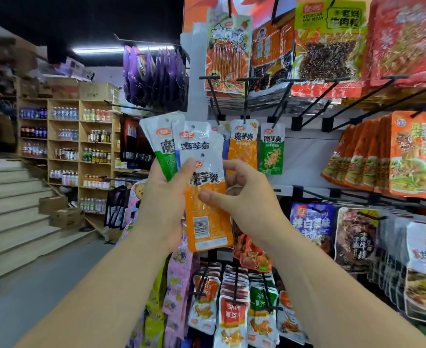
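Orange packet (208, 222) upright, long axis vertical, pinched in right hand (247, 197); left hand (161, 199) grips fanned packets (166, 144); matching hanging row (243, 146) just above right hand.

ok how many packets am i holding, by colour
green packets: 2, judging by the overlapping tops
blue packet: 1
orange packet: 1
total: 4, all in the left hand grip; the right hand pinches the orange one

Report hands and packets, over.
Left hand grips a fan of snack packets. Right hand pinches the front orange packet. Hanging packets just behind, nothing in between.
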{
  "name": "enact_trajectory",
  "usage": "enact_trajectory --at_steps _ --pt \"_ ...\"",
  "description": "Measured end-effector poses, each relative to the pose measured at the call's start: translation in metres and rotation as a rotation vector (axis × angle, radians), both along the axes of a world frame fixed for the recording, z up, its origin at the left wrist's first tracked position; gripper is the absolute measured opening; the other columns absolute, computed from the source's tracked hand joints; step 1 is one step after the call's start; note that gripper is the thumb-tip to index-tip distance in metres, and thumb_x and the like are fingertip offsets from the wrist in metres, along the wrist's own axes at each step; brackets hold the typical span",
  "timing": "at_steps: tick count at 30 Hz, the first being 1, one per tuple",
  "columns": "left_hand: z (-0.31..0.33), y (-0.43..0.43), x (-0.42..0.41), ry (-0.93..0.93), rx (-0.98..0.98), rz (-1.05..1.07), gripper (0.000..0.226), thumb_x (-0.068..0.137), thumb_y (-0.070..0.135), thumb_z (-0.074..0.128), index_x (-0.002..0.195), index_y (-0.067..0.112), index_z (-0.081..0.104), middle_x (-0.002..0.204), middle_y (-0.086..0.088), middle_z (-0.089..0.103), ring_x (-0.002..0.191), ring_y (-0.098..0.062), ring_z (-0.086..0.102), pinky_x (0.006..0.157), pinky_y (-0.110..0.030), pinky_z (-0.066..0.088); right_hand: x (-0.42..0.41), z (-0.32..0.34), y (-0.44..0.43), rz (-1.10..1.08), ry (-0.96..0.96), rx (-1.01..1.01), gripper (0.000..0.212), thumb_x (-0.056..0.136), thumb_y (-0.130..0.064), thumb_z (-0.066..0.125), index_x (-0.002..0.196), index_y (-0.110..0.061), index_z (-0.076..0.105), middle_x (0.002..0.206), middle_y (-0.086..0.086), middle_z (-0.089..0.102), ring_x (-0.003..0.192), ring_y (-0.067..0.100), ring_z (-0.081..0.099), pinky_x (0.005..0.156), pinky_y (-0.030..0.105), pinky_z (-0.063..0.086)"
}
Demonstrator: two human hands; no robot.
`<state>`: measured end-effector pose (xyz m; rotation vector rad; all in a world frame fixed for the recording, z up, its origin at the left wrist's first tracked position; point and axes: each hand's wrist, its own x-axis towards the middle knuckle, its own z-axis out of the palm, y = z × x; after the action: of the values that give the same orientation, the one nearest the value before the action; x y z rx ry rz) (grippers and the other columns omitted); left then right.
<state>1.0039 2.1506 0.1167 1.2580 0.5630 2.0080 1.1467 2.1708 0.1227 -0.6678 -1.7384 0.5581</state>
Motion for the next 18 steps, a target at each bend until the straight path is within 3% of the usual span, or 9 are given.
enact_trajectory --at_steps 3,6,10,13,16,18 --pt "0.002 -0.004 -0.001 0.005 -0.003 -0.034 0.032 0.104 0.012 0.058 0.131 0.03 0.061 0.123 -0.001 0.076 0.113 -0.032 0.073 0.088 -0.055 0.061 0.005 0.001 -0.002 0.071 0.038 -0.051 0.045 0.082 -0.014 0.087 0.12 -0.027 0.065 0.095 0.004 0.074 0.082 0.022 0.076 0.074 0.049 0.064" --pt "0.004 -0.006 0.001 0.031 -0.001 -0.042 0.037 0.1 0.009 0.063 0.131 0.028 0.061 0.122 -0.002 0.077 0.109 -0.031 0.075 0.082 -0.051 0.062 0.012 0.003 -0.001 0.119 0.073 -0.092 0.039 0.086 -0.009 0.083 0.117 -0.023 0.064 0.104 0.006 0.076 0.089 0.028 0.077 0.079 0.056 0.063" --pt "0.008 -0.004 0.003 0.048 -0.024 -0.039 0.033 0.1 0.008 0.063 0.125 0.03 0.063 0.117 -0.001 0.078 0.098 -0.03 0.078 0.076 -0.055 0.064 0.026 0.007 0.001 0.192 0.075 -0.127 0.037 0.089 -0.002 0.078 0.118 -0.021 0.063 0.113 0.006 0.076 0.097 0.032 0.076 0.085 0.055 0.062" --pt "0.01 0.001 0.007 0.083 -0.013 -0.008 0.036 0.101 0.004 0.061 0.129 0.027 0.062 0.117 0.0 0.078 0.103 -0.029 0.077 0.074 -0.05 0.065 0.036 0.01 0.0 0.161 0.055 -0.114 0.036 0.089 0.0 0.077 0.114 -0.022 0.063 0.113 0.007 0.075 0.095 0.029 0.076 0.084 0.053 0.063" --pt "0.013 0.011 0.007 0.114 0.002 0.067 0.041 0.101 0.0 0.061 0.133 0.025 0.06 0.121 0.002 0.077 0.113 -0.027 0.073 0.092 -0.054 0.06 0.045 0.019 0.0 0.03 0.067 -0.069 0.035 0.089 -0.002 0.076 0.11 -0.025 0.062 0.108 0.006 0.074 0.088 0.028 0.075 0.078 0.05 0.064" --pt "0.016 0.02 0.003 0.126 0.001 0.113 0.043 0.1 0.0 0.063 0.135 0.026 0.059 0.124 0.003 0.075 0.117 -0.026 0.071 0.103 -0.059 0.054 0.054 0.028 0.003 -0.062 0.097 -0.037 0.032 0.088 -0.006 0.073 0.107 -0.028 0.061 0.106 0.015 0.072 0.08 0.036 0.068 0.068 0.048 0.061"
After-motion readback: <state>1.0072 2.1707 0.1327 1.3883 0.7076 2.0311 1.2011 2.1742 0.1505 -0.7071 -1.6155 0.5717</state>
